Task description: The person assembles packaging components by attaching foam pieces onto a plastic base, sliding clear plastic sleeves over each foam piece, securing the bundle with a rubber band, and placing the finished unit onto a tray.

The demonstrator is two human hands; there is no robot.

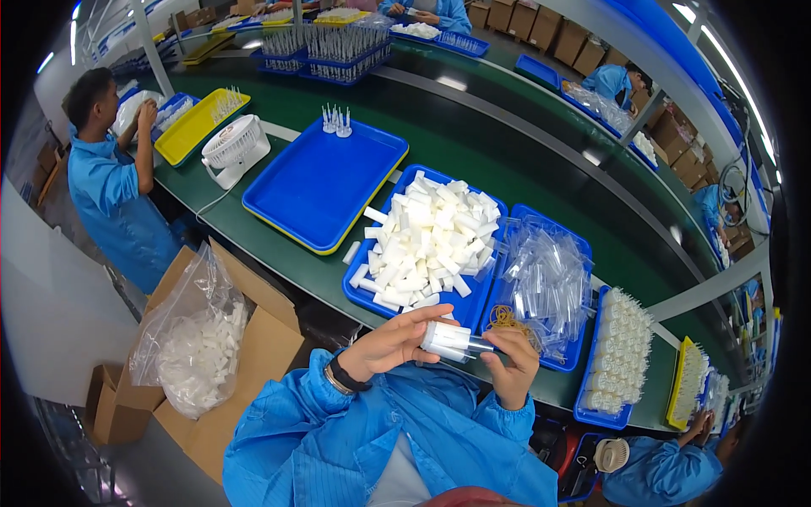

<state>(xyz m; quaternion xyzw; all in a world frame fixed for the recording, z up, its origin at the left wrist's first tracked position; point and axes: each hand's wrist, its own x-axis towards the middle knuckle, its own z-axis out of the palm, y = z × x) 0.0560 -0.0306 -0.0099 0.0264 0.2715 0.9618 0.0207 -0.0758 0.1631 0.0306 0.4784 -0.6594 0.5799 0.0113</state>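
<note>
Just in front of my body, my left hand (pixel 390 345) curls around a small group of white cylinders (pixel 446 336) that seem to sit in or beside clear plastic. My right hand (pixel 512 365) pinches the other end, a clear plastic tube (pixel 478 345). Whether the cylinders are inside the tube, I cannot tell. Beyond my hands, a blue tray (pixel 361 277) is heaped with loose white cylinders (pixel 435 237). To its right, another blue tray (pixel 564 365) holds clear plastic tubes (pixel 545 283) and a bunch of yellowish rubber bands (pixel 509 321).
A blue tray (pixel 317 190) with a few upright pieces and a white fan (pixel 236 148) stand at left. An open carton (pixel 262 313) holds a bag of white pieces (pixel 203 355). At right is a tray of white-topped assemblies (pixel 621 351). Co-workers (pixel 118 177) sit along the green conveyor (pixel 473 127).
</note>
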